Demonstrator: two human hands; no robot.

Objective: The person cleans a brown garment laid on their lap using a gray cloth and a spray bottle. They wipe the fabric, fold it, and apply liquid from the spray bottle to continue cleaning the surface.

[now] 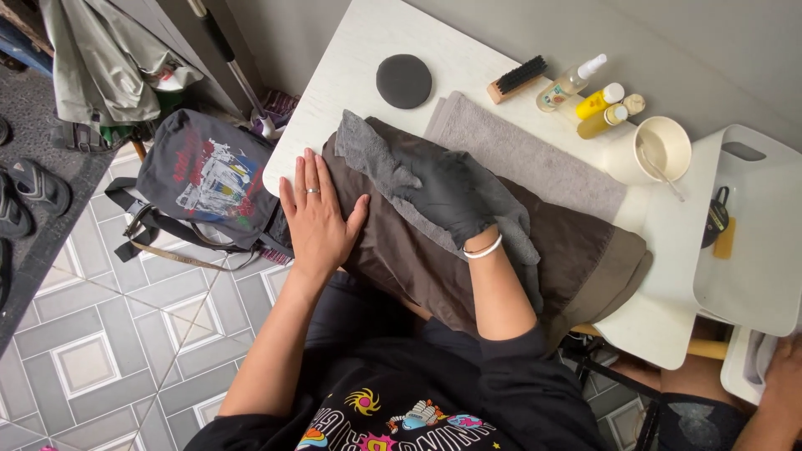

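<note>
A dark brown bag [576,250] lies across the near edge of a white table [351,75]. My left hand [319,213], bare with a ring, rests flat on the bag's left end, fingers together. My right hand [451,196] wears a black glove and presses a dark grey cloth [368,146] onto the top of the bag. The cloth drapes from the bag's upper left, under my palm, down past my wrist.
A lighter grey towel [535,159] lies under the bag. Behind it sit a round black sponge [403,80], a wooden brush [518,78], a spray bottle [571,83], small yellow bottles [601,110] and a cream bowl [660,149]. A white tray [752,250] stands right. A backpack [205,179] lies on the tiled floor. Another person's hand [781,380] shows at lower right.
</note>
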